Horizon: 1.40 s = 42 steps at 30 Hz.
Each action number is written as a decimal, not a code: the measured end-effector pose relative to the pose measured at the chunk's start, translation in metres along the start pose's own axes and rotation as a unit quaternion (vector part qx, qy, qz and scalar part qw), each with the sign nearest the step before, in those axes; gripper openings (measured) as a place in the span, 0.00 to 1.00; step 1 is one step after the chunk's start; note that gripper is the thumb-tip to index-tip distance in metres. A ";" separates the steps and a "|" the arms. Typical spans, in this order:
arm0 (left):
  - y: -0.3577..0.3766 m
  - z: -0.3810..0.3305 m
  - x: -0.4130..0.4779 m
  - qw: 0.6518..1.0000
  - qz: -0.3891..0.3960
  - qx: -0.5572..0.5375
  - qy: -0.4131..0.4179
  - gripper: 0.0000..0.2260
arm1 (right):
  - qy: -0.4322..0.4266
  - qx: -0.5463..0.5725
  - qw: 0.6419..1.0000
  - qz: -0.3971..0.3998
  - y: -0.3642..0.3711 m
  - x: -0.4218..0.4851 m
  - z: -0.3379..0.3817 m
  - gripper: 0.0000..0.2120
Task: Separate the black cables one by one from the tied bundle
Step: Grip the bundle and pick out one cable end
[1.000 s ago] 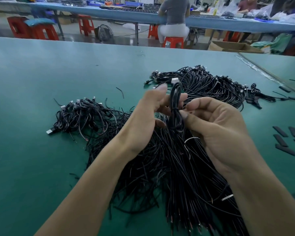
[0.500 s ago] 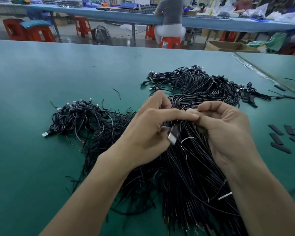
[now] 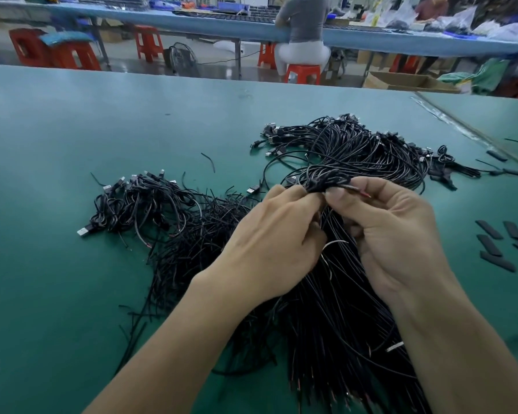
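A large mass of black cables (image 3: 335,324) lies on the green table (image 3: 72,294) under my forearms. My left hand (image 3: 272,243) and my right hand (image 3: 392,231) meet above it. Both pinch a small coiled black cable (image 3: 323,182) between fingertips; a red wire end shows by my right thumb. A pile of black USB cables (image 3: 138,204) lies to the left. A second, bigger pile (image 3: 359,147) lies behind my hands.
Several flat black strips (image 3: 494,246) lie at the right, more (image 3: 497,156) near the table seam. Loose cable offcuts (image 3: 208,161) are scattered on the mat. Beyond the table's far edge a person sits on a red stool (image 3: 302,73) at a blue bench.
The coiled cable, held upright a second ago, has been laid over and lowered between my fingertips. Its USB plug is no longer in view. Both hands stay close together.
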<state>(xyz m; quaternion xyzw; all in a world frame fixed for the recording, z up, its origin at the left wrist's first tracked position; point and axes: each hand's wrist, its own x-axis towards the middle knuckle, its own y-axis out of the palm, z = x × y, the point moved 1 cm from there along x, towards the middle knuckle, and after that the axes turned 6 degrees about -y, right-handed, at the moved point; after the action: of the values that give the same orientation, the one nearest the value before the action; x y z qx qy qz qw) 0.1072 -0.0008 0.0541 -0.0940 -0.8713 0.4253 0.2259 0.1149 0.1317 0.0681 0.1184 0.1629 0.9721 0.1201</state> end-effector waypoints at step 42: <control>-0.038 0.061 0.009 0.917 -0.201 -0.263 -0.223 0.05 | 0.094 -0.185 0.973 0.098 -0.021 0.013 -0.011 0.07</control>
<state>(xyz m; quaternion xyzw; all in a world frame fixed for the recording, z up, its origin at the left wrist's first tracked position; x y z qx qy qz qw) 0.0711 -0.0642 0.0542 0.1249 -0.9800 0.1364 0.0737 0.1040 0.1518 0.0536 0.0174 -0.0217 0.9992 0.0279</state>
